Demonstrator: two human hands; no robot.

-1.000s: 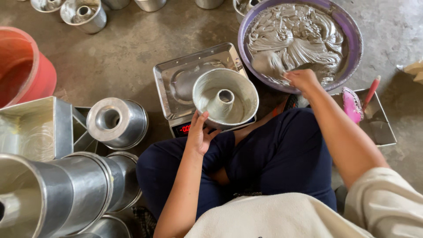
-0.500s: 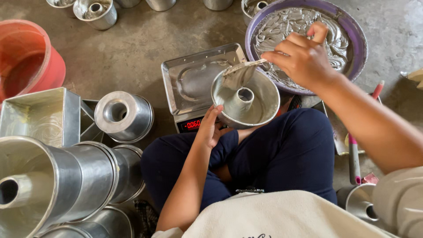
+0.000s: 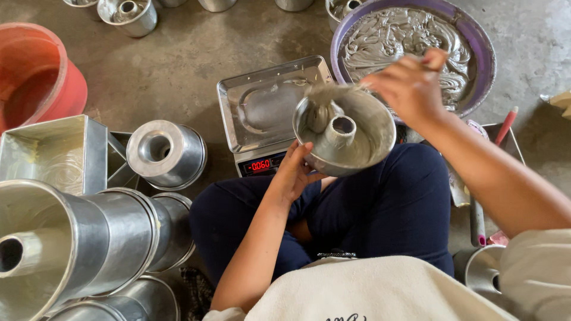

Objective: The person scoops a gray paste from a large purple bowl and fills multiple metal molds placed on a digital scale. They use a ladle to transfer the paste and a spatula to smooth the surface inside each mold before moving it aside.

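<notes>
Since the earlier frame the right hand (image 3: 410, 83) has come from the purple batter basin (image 3: 485, 53) and now drops a scoop into the tube pan (image 3: 345, 134). Left hand (image 3: 294, 172) grips the pan's near rim, just over the scale (image 3: 262, 110). Best to hold it level and spread evenly round the tube.

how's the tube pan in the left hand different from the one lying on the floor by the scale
The held tube pan sits upright in the left hand, mouth up, with grey batter in it; the floor tube pan lies bottom up, no batter showing. The held one is above the lap, the other on concrete. Both are shiny round metal with a centre tube.
</notes>
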